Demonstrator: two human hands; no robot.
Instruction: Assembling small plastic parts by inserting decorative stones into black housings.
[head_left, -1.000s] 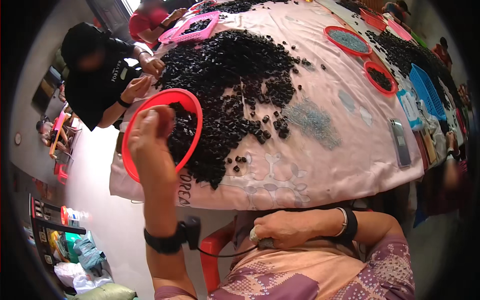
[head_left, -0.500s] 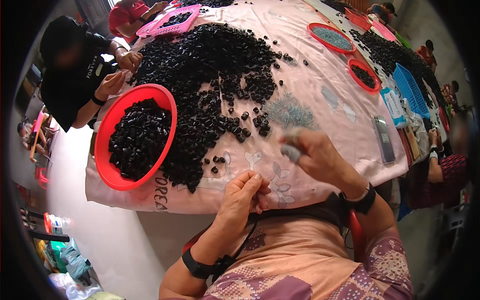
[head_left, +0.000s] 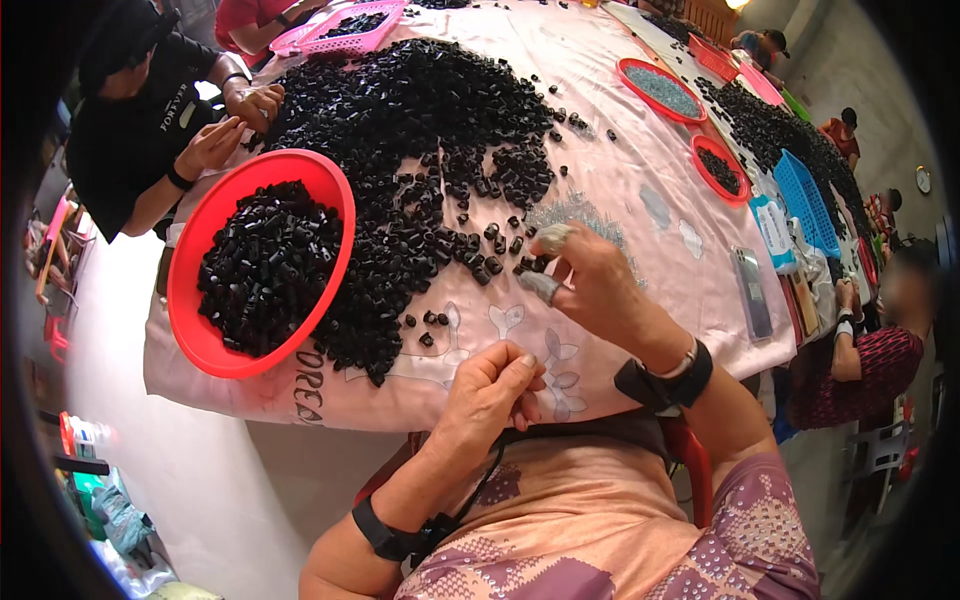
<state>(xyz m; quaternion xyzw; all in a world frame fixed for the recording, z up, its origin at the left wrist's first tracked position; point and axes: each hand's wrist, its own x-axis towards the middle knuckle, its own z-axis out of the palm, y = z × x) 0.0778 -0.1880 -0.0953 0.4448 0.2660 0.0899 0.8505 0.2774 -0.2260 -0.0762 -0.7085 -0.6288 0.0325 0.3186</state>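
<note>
My left hand (head_left: 490,388) is by the table's near edge, thumb pressed to the fingers; whatever it pinches is too small or hidden to name. Grey-white coverings wrap the thumb and a finger of my right hand (head_left: 600,285). Its thumb and finger are apart, with small black cylindrical pieces (head_left: 533,265) right at the fingertips. Just beyond this hand lies a little heap of thin, clear, bluish-grey bits (head_left: 580,215). To the left spreads a large pile of black pieces (head_left: 430,100), and a red basin (head_left: 345,215) full of the same pieces stands beside it.
A pink cloth (head_left: 670,310) covers the table. On the right are a phone (head_left: 752,295), a white-and-blue packet (head_left: 773,232), a blue basket (head_left: 805,205) and two red trays, one with bluish bits (head_left: 662,88). Across the left corner, a person in black (head_left: 150,130) handles pieces.
My right hand has moved a little left, from the clear bits to the black pieces, its fingers spread. My left hand has stayed nearly in place. The view has shifted slightly.
</note>
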